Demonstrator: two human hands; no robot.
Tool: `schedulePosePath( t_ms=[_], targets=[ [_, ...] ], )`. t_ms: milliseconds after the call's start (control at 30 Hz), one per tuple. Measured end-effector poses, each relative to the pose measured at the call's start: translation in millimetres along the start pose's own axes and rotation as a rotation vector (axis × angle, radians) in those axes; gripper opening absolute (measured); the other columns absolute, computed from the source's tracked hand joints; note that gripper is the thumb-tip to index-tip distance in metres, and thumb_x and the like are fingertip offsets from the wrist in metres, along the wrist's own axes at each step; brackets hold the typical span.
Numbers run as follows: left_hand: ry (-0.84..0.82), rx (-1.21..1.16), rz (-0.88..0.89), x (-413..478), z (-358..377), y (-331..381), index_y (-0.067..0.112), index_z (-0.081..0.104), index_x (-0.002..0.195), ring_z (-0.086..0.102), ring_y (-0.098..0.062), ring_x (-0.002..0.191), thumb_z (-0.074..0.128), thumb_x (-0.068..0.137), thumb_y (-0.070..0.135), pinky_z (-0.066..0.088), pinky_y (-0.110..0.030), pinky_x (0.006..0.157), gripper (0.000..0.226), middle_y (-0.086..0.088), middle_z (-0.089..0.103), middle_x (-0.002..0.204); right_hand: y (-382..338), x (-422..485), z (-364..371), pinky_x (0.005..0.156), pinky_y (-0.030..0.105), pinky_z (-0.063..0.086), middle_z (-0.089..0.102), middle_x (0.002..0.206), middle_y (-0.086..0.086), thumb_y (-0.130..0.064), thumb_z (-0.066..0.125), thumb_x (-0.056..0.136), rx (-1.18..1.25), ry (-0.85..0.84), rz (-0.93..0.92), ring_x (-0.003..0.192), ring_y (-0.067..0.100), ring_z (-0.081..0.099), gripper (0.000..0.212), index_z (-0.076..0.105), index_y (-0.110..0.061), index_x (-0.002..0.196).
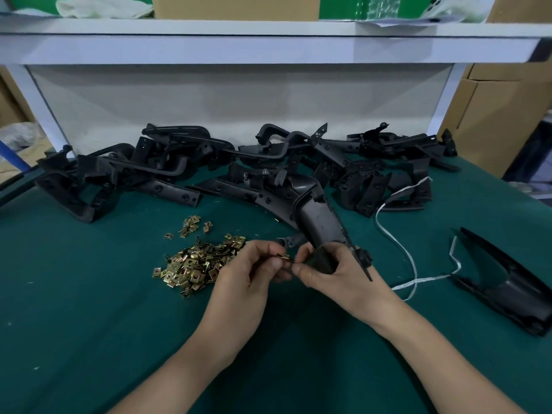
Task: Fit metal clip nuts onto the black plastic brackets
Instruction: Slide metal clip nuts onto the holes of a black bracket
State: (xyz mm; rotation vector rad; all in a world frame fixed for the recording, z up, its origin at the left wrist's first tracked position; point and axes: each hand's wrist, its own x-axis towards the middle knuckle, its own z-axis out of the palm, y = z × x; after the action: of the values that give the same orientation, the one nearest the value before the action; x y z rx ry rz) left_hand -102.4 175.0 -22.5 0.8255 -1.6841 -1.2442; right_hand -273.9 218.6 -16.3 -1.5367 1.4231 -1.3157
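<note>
My right hand grips the near end of a black plastic bracket, which slants up and away from me over the green table. My left hand pinches one brass-coloured clip nut between thumb and fingers, right beside the bracket's lower tab. The two hands almost touch. A heap of loose clip nuts lies on the mat just left of my left hand.
A long pile of black brackets runs across the back of the green table. One separate bracket lies at the right. A white strap curls between it and my hands. A white shelf overhangs the back.
</note>
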Motion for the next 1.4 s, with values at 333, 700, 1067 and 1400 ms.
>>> schedulePosePath(
  t_ms=[333, 700, 1067, 1400],
  targets=[
    [-0.021, -0.022, -0.034, 0, 0, 0, 0.022, 0.068, 0.100, 0.069, -0.012, 0.083, 0.062, 0.097, 0.010, 0.056, -0.021, 0.079, 0.014, 0.006, 0.073, 0.091, -5, -1, 3, 0.066, 0.003, 0.044, 0.068, 0.068, -0.023, -0.022, 0.076, 0.088, 0.011, 0.015, -0.010, 0.068, -0.010, 0.062, 0.029, 0.070, -0.050, 0.088],
    [-0.112, -0.008, -0.055, 3, -3, 3, 0.015, 0.067, 0.099, 0.067, -0.005, 0.069, 0.059, 0.097, 0.017, 0.051, -0.014, 0.067, 0.009, 0.008, 0.071, 0.079, -7, 0, -1, 0.059, 0.005, 0.044, 0.062, 0.060, -0.018, -0.028, 0.073, 0.091, 0.012, -0.041, 0.041, 0.060, -0.006, 0.058, 0.023, 0.069, -0.048, 0.080],
    [-0.190, -0.002, -0.026, 2, -4, 2, 0.012, 0.059, 0.093, 0.070, -0.016, 0.072, 0.052, 0.101, 0.012, 0.056, -0.027, 0.065, 0.011, 0.001, 0.070, 0.074, -1, 2, -7, 0.065, 0.013, 0.049, 0.067, 0.069, -0.013, -0.050, 0.074, 0.070, 0.045, -0.098, 0.086, 0.067, -0.002, 0.061, 0.015, 0.071, -0.040, 0.081],
    [-0.190, 0.024, 0.017, -3, -1, 6, 0.012, 0.055, 0.089, 0.070, -0.018, 0.074, 0.047, 0.102, 0.011, 0.055, -0.029, 0.064, 0.015, -0.001, 0.070, 0.075, -2, 4, -12, 0.055, 0.014, 0.042, 0.063, 0.062, -0.005, -0.052, 0.071, 0.070, 0.038, -0.207, 0.132, 0.055, 0.001, 0.054, 0.018, 0.070, -0.037, 0.078]
  ],
)
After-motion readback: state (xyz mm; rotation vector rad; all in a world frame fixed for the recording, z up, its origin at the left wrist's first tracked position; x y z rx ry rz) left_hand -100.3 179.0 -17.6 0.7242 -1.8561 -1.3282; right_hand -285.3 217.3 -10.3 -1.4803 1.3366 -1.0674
